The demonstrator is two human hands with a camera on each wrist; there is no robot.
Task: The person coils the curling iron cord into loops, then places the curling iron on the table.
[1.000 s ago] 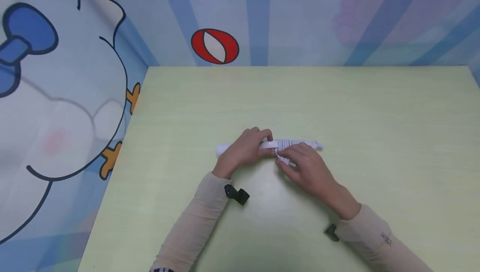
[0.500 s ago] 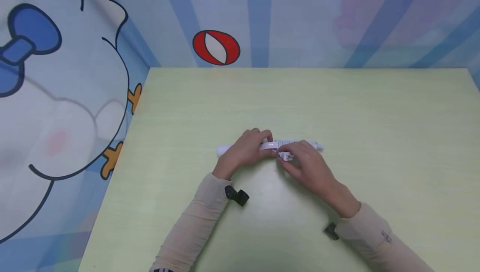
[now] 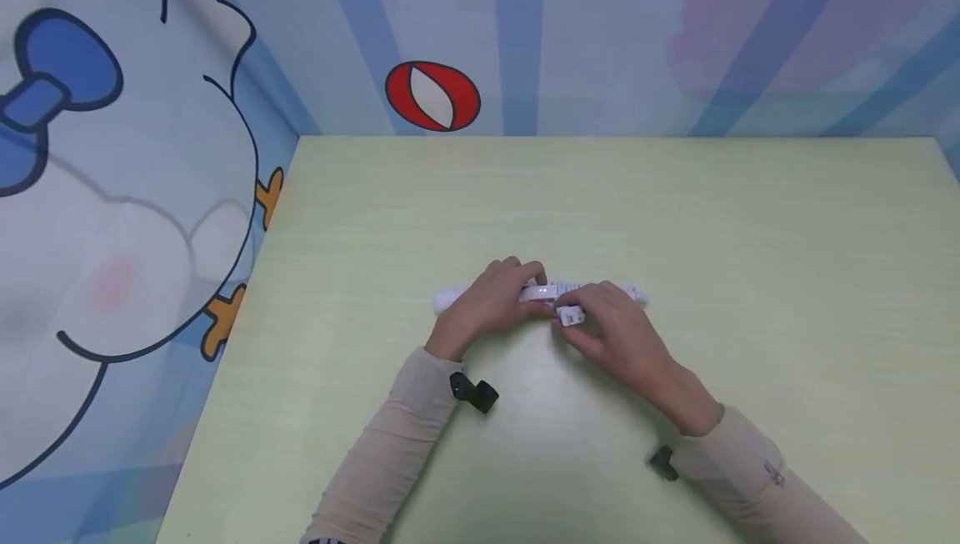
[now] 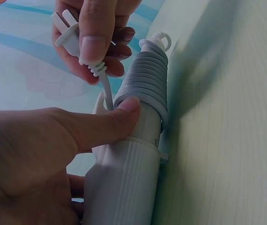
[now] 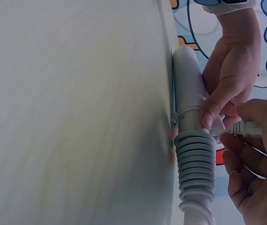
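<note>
A white curling iron [image 3: 447, 301] with a thick smooth barrel lies lengthwise across the table. Its grey-white cord [image 4: 144, 77] is coiled several turns round the narrower handle end. My left hand [image 3: 491, 298] grips the iron near its middle, the thumb pressing beside the last coil in the left wrist view. Close by, my right hand [image 3: 626, 340] pinches the two-pin plug [image 4: 70, 40] between thumb and fingers. The plug's pins point away from the iron, and a short cord length runs from it to the coils. In the right wrist view, my fingers partly hide the plug.
The pale yellow-green table [image 3: 600, 211] spreads around both hands. A cartoon-printed wall [image 3: 600, 36] stands behind its far edge, another along its left side. Small black wrist devices [image 3: 475, 391] sit at both sleeves.
The plug has turned in my right fingers, so its pale face now shows more to the head view. The left hand and the curling iron have stayed nearly in place.
</note>
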